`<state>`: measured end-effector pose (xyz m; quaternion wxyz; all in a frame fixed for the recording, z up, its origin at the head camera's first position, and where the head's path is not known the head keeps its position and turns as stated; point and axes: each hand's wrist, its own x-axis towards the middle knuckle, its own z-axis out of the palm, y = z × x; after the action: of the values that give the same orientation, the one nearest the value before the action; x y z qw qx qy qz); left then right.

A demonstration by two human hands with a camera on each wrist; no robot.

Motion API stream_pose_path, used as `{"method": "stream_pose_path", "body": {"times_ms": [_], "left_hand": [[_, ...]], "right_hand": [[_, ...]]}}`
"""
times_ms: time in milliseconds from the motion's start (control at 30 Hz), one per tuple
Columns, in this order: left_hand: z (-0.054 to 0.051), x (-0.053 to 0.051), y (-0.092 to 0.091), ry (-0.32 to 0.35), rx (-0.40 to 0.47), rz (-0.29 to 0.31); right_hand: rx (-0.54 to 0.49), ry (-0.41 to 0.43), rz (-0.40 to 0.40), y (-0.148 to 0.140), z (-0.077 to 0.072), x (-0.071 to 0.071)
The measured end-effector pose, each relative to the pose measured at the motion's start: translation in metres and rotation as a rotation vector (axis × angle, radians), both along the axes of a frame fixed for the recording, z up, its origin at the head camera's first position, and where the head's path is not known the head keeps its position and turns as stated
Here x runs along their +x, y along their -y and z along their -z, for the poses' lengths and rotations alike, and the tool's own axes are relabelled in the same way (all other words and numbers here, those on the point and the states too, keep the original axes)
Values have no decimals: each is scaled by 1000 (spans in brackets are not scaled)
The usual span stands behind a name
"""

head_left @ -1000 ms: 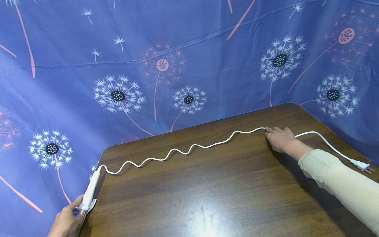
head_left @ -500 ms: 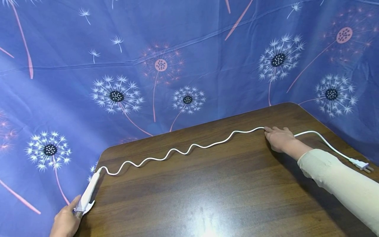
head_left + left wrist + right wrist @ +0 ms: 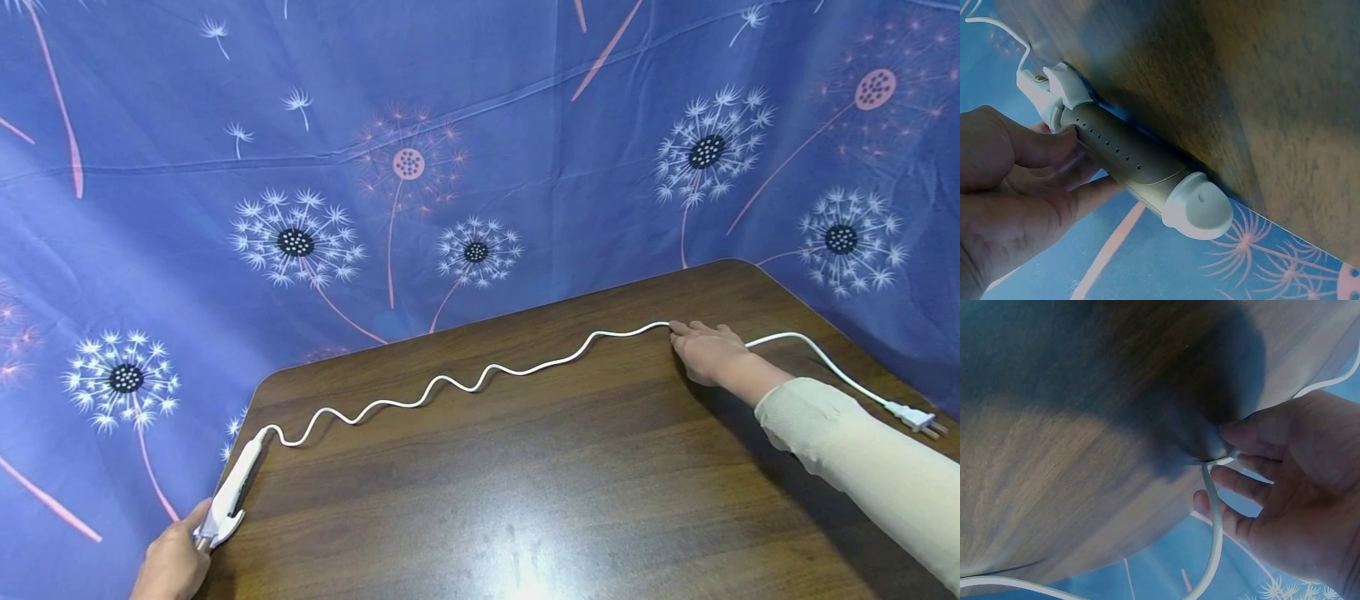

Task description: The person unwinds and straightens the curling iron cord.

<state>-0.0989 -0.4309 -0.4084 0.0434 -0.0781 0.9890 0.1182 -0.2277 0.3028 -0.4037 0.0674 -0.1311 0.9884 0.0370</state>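
Observation:
My left hand (image 3: pixel 172 560) grips a curling iron (image 3: pixel 1129 153) by its gold barrel, at the table's left edge. In the head view its white handle (image 3: pixel 242 475) points away toward the back, and the clamp lever (image 3: pixel 1069 86) stands out on the table side. The white barrel tip (image 3: pixel 1200 206) points toward the camera in the left wrist view. From the handle a wavy white power cord (image 3: pixel 487 379) runs across the tabletop to my right hand (image 3: pixel 708 354). There the cord (image 3: pixel 1213 525) passes between thumb and fingertips, which seem to pinch it lightly.
Beyond my right hand the cord curves to a white two-pin plug (image 3: pixel 911 417) near the right table edge. The brown wooden table (image 3: pixel 465 492) has rounded corners. A blue dandelion-print cloth (image 3: pixel 525 150) hangs behind and beside it.
My left hand has turned the curling iron and shifted it slightly right and nearer, so its clamp lever shows more on the table side. The cord's left end shifted too. My right hand stays put.

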Motion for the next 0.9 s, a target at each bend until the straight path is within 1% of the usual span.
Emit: {"method": "stream_pose_path", "body": {"times_ms": [100,167,267,367,467,600,667,800,900], "left_hand": [[-1,0,-3,-9,-6,-10],[-1,-1,-6,-30,-11,-31],[-1,-2,-12,-84,-15,-59],[-2,-3,-18,-158,-14,-64],[-3,-4,-26,-253,-21,-45],[-7,-8,-39,-352,-21,-23],[-9,-10,-47,-391,-16,-9],[-14,-17,-69,-466,17,12],[-17,-23,-90,-510,48,54]], "right_hand": [[-1,-5,2,-1,1,0],[-2,-1,4,-1,1,0],[-6,0,6,-1,1,0],[-25,-15,6,-1,2,0],[-44,-67,-14,-1,4,-2],[-61,-163,-48,-2,6,-4],[-78,-210,-53,-2,6,-5],[-126,-294,-64,1,4,-3],[-195,-357,-70,9,0,0]]}}
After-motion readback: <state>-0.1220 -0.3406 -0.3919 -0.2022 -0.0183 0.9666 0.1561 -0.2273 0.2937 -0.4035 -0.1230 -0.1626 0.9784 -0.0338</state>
